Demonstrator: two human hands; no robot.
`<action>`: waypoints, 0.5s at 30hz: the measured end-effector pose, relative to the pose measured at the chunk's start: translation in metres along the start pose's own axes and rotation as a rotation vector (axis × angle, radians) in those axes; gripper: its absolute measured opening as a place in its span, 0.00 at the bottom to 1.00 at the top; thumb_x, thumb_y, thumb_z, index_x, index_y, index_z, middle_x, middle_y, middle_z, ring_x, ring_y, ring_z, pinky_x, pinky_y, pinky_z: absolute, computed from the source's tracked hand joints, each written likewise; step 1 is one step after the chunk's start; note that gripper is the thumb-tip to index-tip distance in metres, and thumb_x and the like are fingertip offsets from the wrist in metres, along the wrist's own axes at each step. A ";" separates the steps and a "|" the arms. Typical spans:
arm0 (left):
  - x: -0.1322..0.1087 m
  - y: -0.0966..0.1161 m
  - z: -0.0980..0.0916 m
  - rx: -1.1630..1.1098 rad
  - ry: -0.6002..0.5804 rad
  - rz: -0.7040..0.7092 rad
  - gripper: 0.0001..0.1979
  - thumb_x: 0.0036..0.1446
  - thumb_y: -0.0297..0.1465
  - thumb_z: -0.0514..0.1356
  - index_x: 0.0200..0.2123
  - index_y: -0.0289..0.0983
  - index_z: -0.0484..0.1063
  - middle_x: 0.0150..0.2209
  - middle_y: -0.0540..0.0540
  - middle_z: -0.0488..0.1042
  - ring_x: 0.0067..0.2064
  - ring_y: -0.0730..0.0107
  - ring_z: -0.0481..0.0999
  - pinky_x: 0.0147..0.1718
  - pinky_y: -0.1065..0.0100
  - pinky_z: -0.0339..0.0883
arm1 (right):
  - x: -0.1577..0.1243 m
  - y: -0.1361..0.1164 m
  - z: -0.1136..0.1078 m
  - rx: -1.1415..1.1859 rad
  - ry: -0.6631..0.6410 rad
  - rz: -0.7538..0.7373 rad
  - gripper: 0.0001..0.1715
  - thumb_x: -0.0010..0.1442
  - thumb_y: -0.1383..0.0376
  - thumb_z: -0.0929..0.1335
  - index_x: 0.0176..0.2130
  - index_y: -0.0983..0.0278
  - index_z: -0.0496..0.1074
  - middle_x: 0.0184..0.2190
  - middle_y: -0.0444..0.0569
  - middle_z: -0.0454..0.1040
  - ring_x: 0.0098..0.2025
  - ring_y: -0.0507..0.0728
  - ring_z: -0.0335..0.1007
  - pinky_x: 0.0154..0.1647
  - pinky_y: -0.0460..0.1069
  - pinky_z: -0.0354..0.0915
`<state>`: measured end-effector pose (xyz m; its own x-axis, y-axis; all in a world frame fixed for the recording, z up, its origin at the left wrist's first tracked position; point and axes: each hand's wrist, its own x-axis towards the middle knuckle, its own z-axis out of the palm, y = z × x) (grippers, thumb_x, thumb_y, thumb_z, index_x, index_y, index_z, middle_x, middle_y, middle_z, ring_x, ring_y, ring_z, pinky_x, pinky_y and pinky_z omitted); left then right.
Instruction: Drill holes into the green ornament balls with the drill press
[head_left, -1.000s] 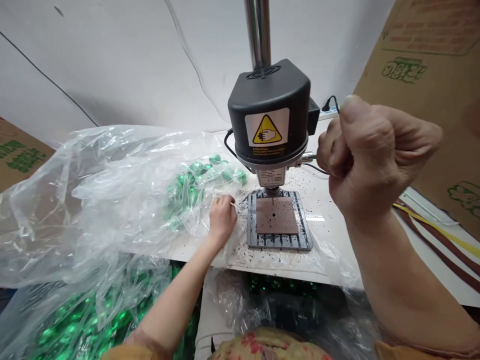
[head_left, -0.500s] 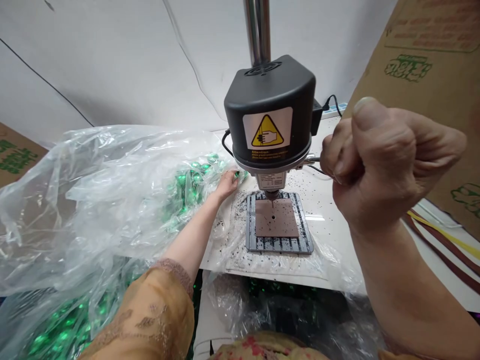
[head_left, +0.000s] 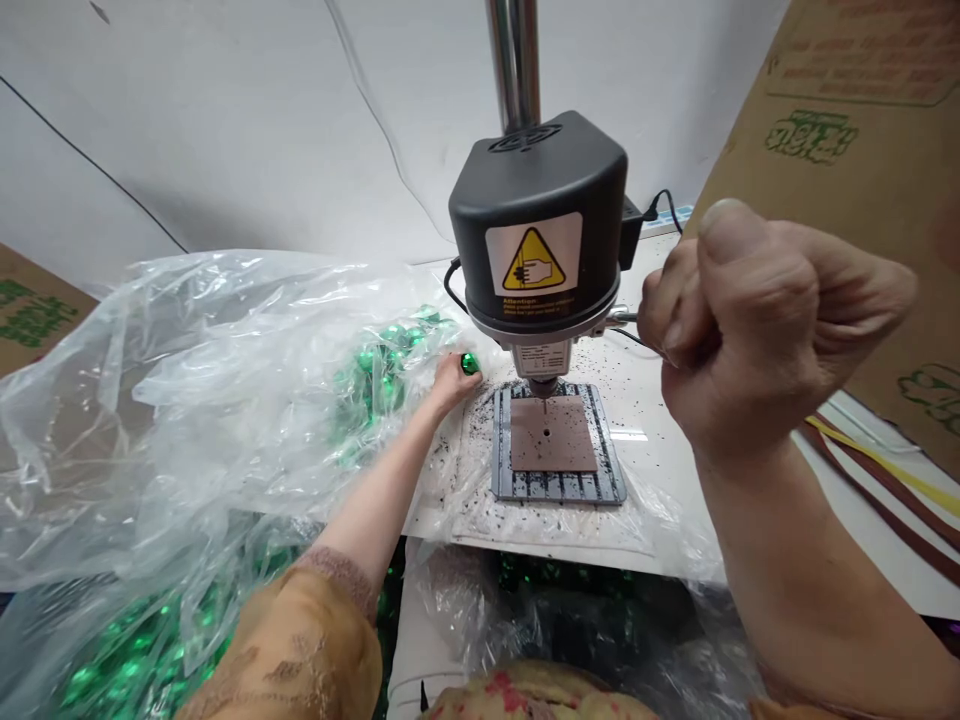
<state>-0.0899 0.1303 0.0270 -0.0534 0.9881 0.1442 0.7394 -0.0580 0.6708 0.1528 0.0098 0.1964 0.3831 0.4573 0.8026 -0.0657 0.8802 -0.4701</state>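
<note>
Between the fingers of my left hand (head_left: 451, 382) is a shiny green ball (head_left: 469, 363), held just left of the drill press (head_left: 538, 230). My right hand (head_left: 765, 320) is closed in a fist around the end of the press's feed handle (head_left: 624, 318), most of which the fingers hide. Under the drill bit lies a brown square plate (head_left: 553, 455) with a small dark hole, resting on the slotted metal base (head_left: 611, 490). More green balls (head_left: 386, 360) lie in a clear plastic bag (head_left: 225, 400) beside my left hand.
Dark shavings dot the white table (head_left: 645, 400) around the base. A cardboard box (head_left: 862, 200) stands at the right, near brown and yellow straps (head_left: 892, 490). Another bag of green balls (head_left: 135, 650) lies at lower left. Behind the press, a cable runs to a power strip (head_left: 667, 220).
My left hand has drawn slightly down and toward me from the bag, and the green ball in it now shows clearly. My right hand stays closed on the handle.
</note>
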 end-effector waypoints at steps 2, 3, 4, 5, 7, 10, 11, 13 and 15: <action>-0.013 -0.001 -0.004 0.025 0.014 -0.006 0.09 0.43 0.23 0.66 0.32 0.34 0.74 0.32 0.44 0.74 0.41 0.55 0.74 0.44 0.59 0.66 | -0.001 0.001 -0.001 0.013 0.000 -0.021 0.27 0.59 0.67 0.69 0.13 0.63 0.59 0.10 0.37 0.52 0.13 0.46 0.49 0.15 0.49 0.44; -0.022 -0.001 -0.008 0.040 0.023 -0.004 0.12 0.44 0.23 0.66 0.35 0.35 0.75 0.34 0.43 0.75 0.43 0.54 0.74 0.46 0.58 0.65 | -0.002 0.002 -0.002 0.022 -0.003 -0.029 0.27 0.59 0.67 0.69 0.13 0.63 0.59 0.10 0.37 0.52 0.12 0.45 0.49 0.15 0.49 0.44; -0.031 -0.001 -0.011 0.042 0.035 0.002 0.14 0.44 0.25 0.68 0.38 0.35 0.75 0.37 0.42 0.75 0.45 0.53 0.73 0.48 0.57 0.65 | -0.002 0.003 -0.002 0.033 -0.004 -0.038 0.27 0.59 0.67 0.69 0.13 0.63 0.59 0.10 0.37 0.52 0.12 0.45 0.48 0.14 0.48 0.43; -0.041 0.000 -0.015 0.016 0.043 0.010 0.17 0.46 0.27 0.68 0.42 0.36 0.75 0.41 0.41 0.74 0.47 0.53 0.73 0.50 0.58 0.64 | -0.003 0.004 -0.002 0.040 -0.007 -0.045 0.27 0.59 0.68 0.69 0.13 0.63 0.59 0.10 0.37 0.52 0.12 0.45 0.48 0.14 0.48 0.43; -0.063 0.005 -0.022 -0.166 0.011 0.001 0.21 0.53 0.36 0.68 0.50 0.39 0.73 0.44 0.42 0.73 0.46 0.58 0.73 0.47 0.61 0.66 | -0.003 0.005 -0.003 0.045 -0.013 -0.050 0.26 0.59 0.68 0.69 0.13 0.64 0.60 0.10 0.37 0.53 0.12 0.45 0.48 0.14 0.48 0.43; -0.093 0.018 -0.028 -0.698 -0.175 -0.108 0.24 0.61 0.48 0.59 0.56 0.43 0.68 0.42 0.45 0.72 0.36 0.68 0.73 0.35 0.66 0.68 | -0.004 0.004 -0.004 0.039 -0.023 -0.056 0.26 0.59 0.69 0.69 0.13 0.64 0.60 0.09 0.37 0.54 0.12 0.45 0.49 0.14 0.48 0.44; -0.101 0.024 -0.028 -0.858 -0.232 -0.149 0.25 0.62 0.50 0.58 0.56 0.43 0.68 0.42 0.45 0.72 0.34 0.69 0.72 0.33 0.67 0.69 | -0.004 0.003 -0.005 0.034 -0.033 -0.048 0.26 0.59 0.69 0.69 0.13 0.64 0.60 0.09 0.37 0.54 0.13 0.45 0.49 0.14 0.48 0.44; -0.112 0.035 -0.024 -1.072 -0.280 -0.195 0.25 0.60 0.48 0.61 0.55 0.42 0.68 0.43 0.45 0.73 0.36 0.68 0.74 0.34 0.66 0.71 | -0.003 0.001 -0.005 0.024 -0.051 -0.020 0.27 0.60 0.69 0.68 0.13 0.64 0.60 0.10 0.37 0.54 0.13 0.45 0.50 0.16 0.48 0.45; -0.118 0.043 -0.016 -1.141 -0.266 -0.203 0.24 0.57 0.43 0.66 0.54 0.41 0.70 0.45 0.44 0.74 0.41 0.66 0.75 0.40 0.64 0.73 | -0.003 0.000 -0.006 0.029 -0.070 0.002 0.27 0.61 0.68 0.68 0.14 0.64 0.60 0.10 0.38 0.55 0.14 0.45 0.50 0.16 0.48 0.46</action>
<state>-0.0628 0.0086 0.0503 0.1396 0.9846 -0.1049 -0.2988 0.1429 0.9436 0.1573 0.0077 0.1918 0.3178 0.4659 0.8258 -0.0934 0.8821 -0.4617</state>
